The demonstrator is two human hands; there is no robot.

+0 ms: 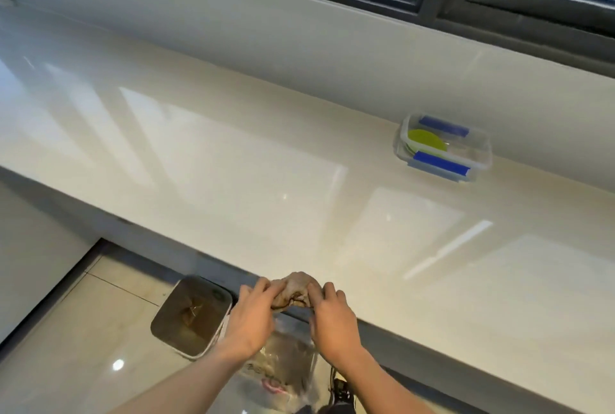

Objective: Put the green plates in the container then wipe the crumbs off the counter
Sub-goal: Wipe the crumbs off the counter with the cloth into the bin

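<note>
A clear container (479,147) with blue clips stands at the back right of the cream counter (253,160), against the wall. Green plates (426,140) lie inside it at its left end. At the counter's front edge, my left hand (253,317) and my right hand (329,317) both grip a crumpled brownish cloth (298,289). The cloth sits right on the counter's lip, bunched between my fingers. I cannot make out crumbs on the glossy surface.
A small bin (191,317) with a dark liner stands on the tiled floor below the counter, left of my hands. A clear plastic bag (286,367) hangs or lies under my wrists. A window frame (432,4) runs above the wall ledge.
</note>
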